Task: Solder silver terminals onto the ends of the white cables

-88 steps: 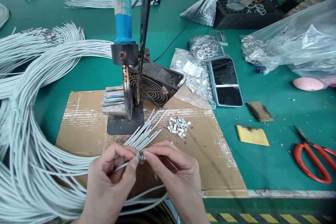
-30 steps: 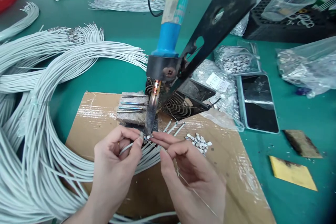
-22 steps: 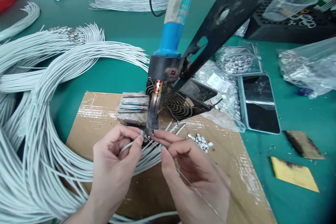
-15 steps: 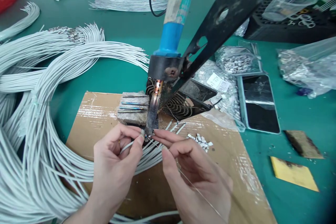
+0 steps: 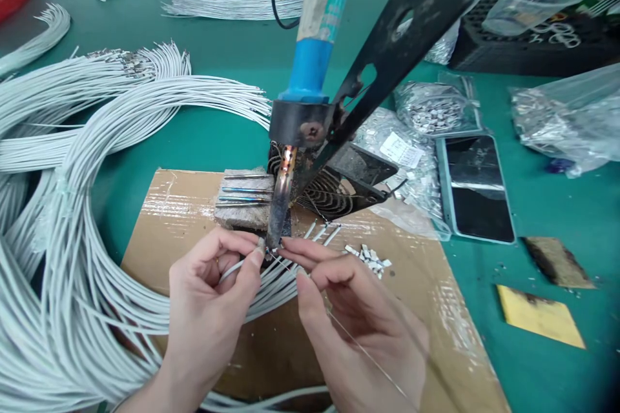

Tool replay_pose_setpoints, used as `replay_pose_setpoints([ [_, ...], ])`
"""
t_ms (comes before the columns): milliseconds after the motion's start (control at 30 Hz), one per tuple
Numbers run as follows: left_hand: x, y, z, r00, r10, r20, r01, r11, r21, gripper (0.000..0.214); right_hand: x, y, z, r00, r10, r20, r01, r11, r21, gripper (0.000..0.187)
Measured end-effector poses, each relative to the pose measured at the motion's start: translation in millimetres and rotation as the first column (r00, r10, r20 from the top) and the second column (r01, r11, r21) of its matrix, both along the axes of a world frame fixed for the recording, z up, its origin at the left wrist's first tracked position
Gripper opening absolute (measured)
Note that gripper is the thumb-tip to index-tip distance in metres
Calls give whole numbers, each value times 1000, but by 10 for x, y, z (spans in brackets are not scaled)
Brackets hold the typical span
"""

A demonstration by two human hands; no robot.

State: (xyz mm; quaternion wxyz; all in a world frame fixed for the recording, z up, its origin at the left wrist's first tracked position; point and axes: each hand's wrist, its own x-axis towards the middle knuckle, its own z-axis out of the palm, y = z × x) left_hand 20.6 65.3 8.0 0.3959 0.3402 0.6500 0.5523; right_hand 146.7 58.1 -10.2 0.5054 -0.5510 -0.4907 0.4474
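One white cable (image 5: 232,270) sat pinched in our left hand (image 5: 213,303), while our right hand (image 5: 361,319) gripped a thin wire (image 5: 368,355) near the soldering iron (image 5: 310,68).

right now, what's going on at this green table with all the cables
A person is working bare-handed under a blue-handled soldering iron. The left hand pinches a white cable with its end close by the iron's tip. The right hand holds a thin wire that runs to the same spot; what touches what there is too small to tell. Small metal pieces lie loose on the cardboard.
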Motion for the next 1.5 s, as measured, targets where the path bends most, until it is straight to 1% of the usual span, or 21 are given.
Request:
replay_pose_setpoints([
  [333,-3,-8,14,1000,-7,-22,7,1000,12,14,10,3,-35,1000,10,5,-10,1000,19,19],
  [533,1,-17,-11,1000,5,-12,-4,1000,12,15,19,13,-37,1000,15,7,-16,999,40,20],
  [700,-7,-20,-1,1000,7,-20,-7,1000,7,13,37,20,-36,998,60,19,-61,997,44,18],
  [833,-12,-19,8,1000,-7,-23,7,1000,14,13,15,18,-19,1000,25,6,-25,999,41,18],
  [967,-11,-31,2,999,3,-37,-3,1000,15,13,-4,12,-15,1000,4,2,-4,999,47,19],
  [1133,-5,-20,10,997,-1,-73,2,1000,10,14,12,17,-38,1000,25,17,-26,997,69,19],
  [1333,4,-40,-15,998,2,-56,-2,1000,0,15,1,17,-23,1000,11,19,-12,998,56,19],
  [1500,5,-58,-19,998,-6,-70,6,1000,-5,14,5,27,-31,1000,19,24,-21,996,84,19],
])
